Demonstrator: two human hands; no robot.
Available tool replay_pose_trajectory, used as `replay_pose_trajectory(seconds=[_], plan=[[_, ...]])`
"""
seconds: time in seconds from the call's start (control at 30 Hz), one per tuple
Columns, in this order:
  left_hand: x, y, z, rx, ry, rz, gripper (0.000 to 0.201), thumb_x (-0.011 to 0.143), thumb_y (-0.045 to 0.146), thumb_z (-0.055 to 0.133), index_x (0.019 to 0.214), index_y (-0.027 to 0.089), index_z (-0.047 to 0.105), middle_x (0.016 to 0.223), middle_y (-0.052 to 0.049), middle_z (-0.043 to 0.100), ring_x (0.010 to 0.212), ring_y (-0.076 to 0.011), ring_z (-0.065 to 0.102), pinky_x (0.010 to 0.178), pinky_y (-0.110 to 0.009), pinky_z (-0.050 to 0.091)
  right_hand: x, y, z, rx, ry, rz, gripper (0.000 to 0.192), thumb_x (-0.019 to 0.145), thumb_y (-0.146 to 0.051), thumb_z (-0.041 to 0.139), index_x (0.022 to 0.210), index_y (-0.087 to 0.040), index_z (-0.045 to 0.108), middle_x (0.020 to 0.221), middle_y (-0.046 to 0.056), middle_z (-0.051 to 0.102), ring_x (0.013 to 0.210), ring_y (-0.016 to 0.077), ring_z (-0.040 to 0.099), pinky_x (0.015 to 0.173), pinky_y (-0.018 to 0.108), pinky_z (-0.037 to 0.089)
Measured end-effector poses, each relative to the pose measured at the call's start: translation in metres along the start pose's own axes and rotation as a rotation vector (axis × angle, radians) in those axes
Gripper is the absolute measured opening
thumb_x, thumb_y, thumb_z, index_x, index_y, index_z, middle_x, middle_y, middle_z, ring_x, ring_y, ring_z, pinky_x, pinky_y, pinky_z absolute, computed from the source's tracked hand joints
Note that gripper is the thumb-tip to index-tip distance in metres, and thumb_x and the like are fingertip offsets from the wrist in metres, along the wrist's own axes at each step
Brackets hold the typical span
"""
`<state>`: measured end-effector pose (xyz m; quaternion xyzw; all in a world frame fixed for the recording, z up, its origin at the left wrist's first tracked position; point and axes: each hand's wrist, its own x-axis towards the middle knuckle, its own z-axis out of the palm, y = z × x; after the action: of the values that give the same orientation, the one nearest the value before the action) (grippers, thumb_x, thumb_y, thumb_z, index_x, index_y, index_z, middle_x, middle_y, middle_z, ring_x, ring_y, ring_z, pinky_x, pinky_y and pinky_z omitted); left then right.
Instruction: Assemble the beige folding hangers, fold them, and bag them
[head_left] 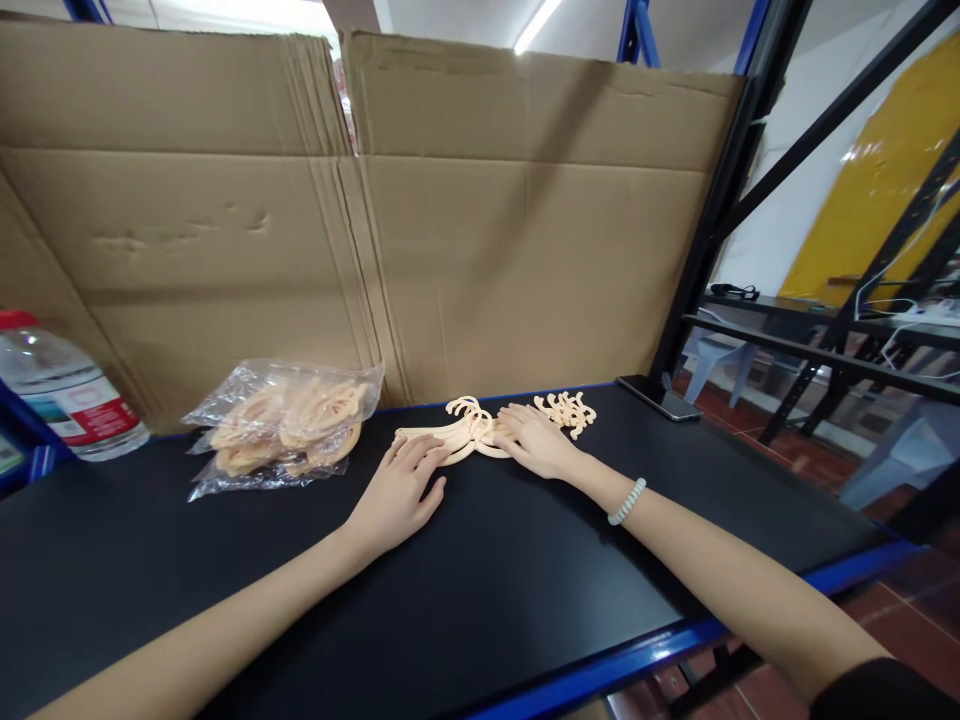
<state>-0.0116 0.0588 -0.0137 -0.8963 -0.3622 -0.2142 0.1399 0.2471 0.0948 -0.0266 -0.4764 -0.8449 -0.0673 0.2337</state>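
- Brown corrugated cardboard sheets [465, 220]: two flattened panels standing upright along the back edge of the worktop, forming a wall behind everything else.
- Black worktop with blue metal edge [480, 590]: flat surface bearing all items listed below.
- Clear plastic water bottle with red cap and red label [64, 385]: lying tilted at the far left edge, partly out of view.
- Crumpled clear plastic bag of peach-coloured plastic hangers [281, 425]: lying on the worktop to the left of the hands, near the cardboard, apart from both hands.
- Left hand [397, 495]: palm down, fingers extended and slightly spread, fingertips touching the near left end of the loose hanger stack; nothing is gripped.
- Right hand [534, 440]: palm down, fingers extended, resting on the right part of the same stack; flat, not closed on anything. A pale coiled wristband [627, 501] circles its wrist.
- Stack of loose peach-coloured plastic hangers [457, 432]: lying flat at the back centre of the worktop, between and under the two hands.
- Small cluster of peach-coloured plastic hooks [568, 410]: just beyond the right hand.
- Dark flat phone [660, 397]: at the back right, beside the black rack upright.
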Motion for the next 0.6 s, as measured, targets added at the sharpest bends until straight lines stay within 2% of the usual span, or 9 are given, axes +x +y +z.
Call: replay_pose_trajectory(seconds=[0.27, 0.6], plan=[[0.002, -0.001, 0.001, -0.043, 0.011, 0.013, 0.023, 0.087, 0.019, 0.045, 0.105, 0.016, 0.058, 0.121, -0.014, 0.059, 0.118, -0.0295, 0.051, 0.102, -0.052, 0.037, 0.002, 0.003, -0.012, 0.015, 0.122, -0.031, 0.039, 0.096, -0.036, 0.038, 0.116, -0.014, 0.062, 0.119, 0.013, 0.064, 0.116, 0.0274, 0.052, 0.101, 0.046, 0.038], [0.002, -0.001, -0.001, -0.111, -0.023, -0.011, 0.024, 0.086, 0.017, 0.046, 0.107, 0.016, 0.059, 0.119, -0.013, 0.059, 0.115, -0.0283, 0.052, 0.1, -0.05, 0.039, 0.001, 0.005, -0.042, 0.066, 0.162, -0.033, 0.027, 0.093, -0.027, 0.044, 0.106, -0.015, 0.064, 0.104, 0.012, 0.068, 0.1, 0.0262, 0.057, 0.086, 0.042, 0.046]])
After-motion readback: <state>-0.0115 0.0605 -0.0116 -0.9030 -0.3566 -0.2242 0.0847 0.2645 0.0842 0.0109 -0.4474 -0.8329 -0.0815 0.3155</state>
